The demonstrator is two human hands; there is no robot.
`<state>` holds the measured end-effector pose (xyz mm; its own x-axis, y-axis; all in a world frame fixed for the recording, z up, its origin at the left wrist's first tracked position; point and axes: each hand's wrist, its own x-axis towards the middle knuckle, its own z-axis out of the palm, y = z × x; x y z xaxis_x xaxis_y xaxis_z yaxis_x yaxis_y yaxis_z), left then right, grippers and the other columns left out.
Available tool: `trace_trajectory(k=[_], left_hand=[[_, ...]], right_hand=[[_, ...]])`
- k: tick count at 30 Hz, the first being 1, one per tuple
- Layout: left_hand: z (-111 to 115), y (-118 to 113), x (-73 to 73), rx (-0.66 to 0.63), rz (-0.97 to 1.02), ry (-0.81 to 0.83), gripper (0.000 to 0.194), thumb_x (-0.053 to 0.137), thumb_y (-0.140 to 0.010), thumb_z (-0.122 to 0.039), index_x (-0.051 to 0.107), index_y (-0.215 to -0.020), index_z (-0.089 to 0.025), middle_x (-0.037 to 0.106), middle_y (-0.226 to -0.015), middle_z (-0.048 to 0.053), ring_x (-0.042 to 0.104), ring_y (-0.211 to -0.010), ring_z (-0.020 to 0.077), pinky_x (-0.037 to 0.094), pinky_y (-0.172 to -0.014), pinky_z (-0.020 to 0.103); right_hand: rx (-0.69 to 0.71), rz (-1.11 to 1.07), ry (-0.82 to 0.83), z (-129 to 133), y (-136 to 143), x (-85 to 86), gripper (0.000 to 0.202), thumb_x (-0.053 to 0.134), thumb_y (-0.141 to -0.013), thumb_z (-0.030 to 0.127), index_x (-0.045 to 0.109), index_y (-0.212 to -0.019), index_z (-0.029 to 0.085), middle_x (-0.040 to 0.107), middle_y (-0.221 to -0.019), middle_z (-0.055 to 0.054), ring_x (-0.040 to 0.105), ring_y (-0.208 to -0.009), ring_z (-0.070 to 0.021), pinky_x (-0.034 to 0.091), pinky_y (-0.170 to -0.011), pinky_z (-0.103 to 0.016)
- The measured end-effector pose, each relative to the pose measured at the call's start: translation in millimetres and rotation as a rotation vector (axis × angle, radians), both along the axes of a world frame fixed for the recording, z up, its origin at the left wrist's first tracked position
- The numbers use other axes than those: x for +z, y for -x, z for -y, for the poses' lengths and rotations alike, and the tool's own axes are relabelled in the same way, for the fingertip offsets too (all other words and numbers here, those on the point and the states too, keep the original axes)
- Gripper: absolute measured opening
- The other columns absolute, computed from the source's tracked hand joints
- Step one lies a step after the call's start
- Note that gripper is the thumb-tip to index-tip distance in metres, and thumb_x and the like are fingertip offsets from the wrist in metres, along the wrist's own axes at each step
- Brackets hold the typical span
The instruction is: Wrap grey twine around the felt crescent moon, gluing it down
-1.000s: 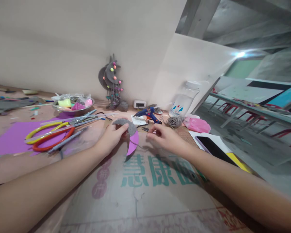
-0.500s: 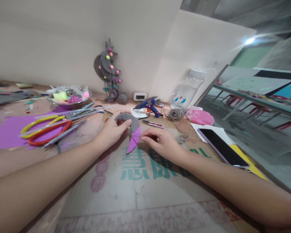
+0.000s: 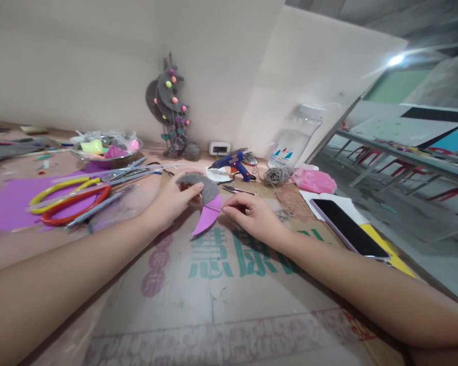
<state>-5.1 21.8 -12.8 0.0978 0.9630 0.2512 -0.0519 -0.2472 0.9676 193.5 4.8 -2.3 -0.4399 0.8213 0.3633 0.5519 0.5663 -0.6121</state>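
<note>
A crescent shape point(image 3: 207, 218) hangs over the cardboard, its upper part wound in grey yarn and its lower tip bare purple. My left hand point(image 3: 179, 197) grips the grey upper end between thumb and fingers. Just right of the crescent, my right hand point(image 3: 252, 213) pinches a thin grey strand point(image 3: 214, 208) that crosses the purple part. A loose grey yarn ball point(image 3: 277, 175) lies behind my right hand, with strands trailing toward the front.
Scissors with yellow and red handles point(image 3: 76, 201) rest on purple sheets at left, near a bowl point(image 3: 107, 158). Behind are a glue gun point(image 3: 234, 163), small clock point(image 3: 220, 148) and moon ornament point(image 3: 170, 107). Bottle point(image 3: 290, 142), pink bag point(image 3: 313, 180) and phone point(image 3: 349, 227) are at right.
The crescent has turned slightly, its purple tip swinging left. The strand now lies higher across the purple part, near the grey winding. Both hands keep their grip.
</note>
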Motion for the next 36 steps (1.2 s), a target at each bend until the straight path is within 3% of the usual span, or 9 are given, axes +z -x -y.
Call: trace_trajectory(k=[11,17,23,27,32,36], left_hand=[[4,2,-2.4,-0.093,-0.067,-0.004,0.030,0.064,-0.076,-0.032,0.060,-0.103,-0.021,0.065,-0.089,0.002,0.060,-0.075,0.0149,0.046,-0.067,0.026],[4,1,-4.0,-0.110,-0.078,0.012,0.028,0.064,-0.077,-0.031,0.059,-0.102,-0.021,0.065,-0.096,0.003,0.060,-0.085,0.0168,0.046,-0.073,0.027],[6,-2,-0.4,-0.124,-0.057,0.049,0.028,0.065,-0.076,-0.032,0.059,-0.101,-0.020,0.064,-0.090,0.002,0.059,-0.078,0.0151,0.047,-0.068,0.026],[7,-3,3.8,-0.129,-0.031,0.095,0.030,0.066,-0.075,-0.032,0.058,-0.101,-0.019,0.064,-0.087,0.002,0.059,-0.072,0.0145,0.047,-0.065,0.027],[5,-2,4.1,-0.113,-0.102,0.052,0.036,0.067,-0.073,-0.033,0.060,-0.104,-0.016,0.066,-0.098,0.007,0.061,-0.087,0.0192,0.048,-0.070,0.029],[7,-4,4.8,-0.123,-0.167,0.036,0.037,0.067,-0.072,-0.030,0.059,-0.104,-0.015,0.066,-0.098,0.008,0.062,-0.086,0.0198,0.049,-0.069,0.029]], right_hand=[[-0.118,-0.016,0.207,-9,-4,-1.2,0.019,0.056,-0.082,0.032,0.065,-0.080,0.016,0.058,-0.063,0.001,0.048,-0.054,-0.0097,0.037,-0.054,-0.023],[-0.147,-0.048,0.189,-13,-6,-1.9,0.019,0.056,-0.081,0.034,0.065,-0.079,0.017,0.058,-0.062,0.001,0.047,-0.054,-0.0101,0.036,-0.052,-0.022],[-0.129,-0.042,0.152,-13,-6,-2.0,0.017,0.055,-0.081,0.030,0.065,-0.079,0.017,0.061,-0.066,0.000,0.050,-0.057,-0.0106,0.039,-0.056,-0.023],[-0.124,-0.043,0.125,-15,-7,-3.5,0.017,0.053,-0.083,0.026,0.067,-0.084,0.017,0.067,-0.079,-0.002,0.057,-0.068,-0.0135,0.043,-0.064,-0.025],[-0.111,-0.087,0.070,-14,-9,-0.7,0.026,0.043,-0.089,0.025,0.066,-0.099,0.019,0.067,-0.094,-0.005,0.059,-0.089,-0.0172,0.044,-0.081,-0.031],[-0.078,-0.080,-0.028,-12,-7,3.8,0.024,0.047,-0.089,0.030,0.066,-0.091,0.017,0.064,-0.093,-0.007,0.057,-0.090,-0.0175,0.042,-0.082,-0.031]])
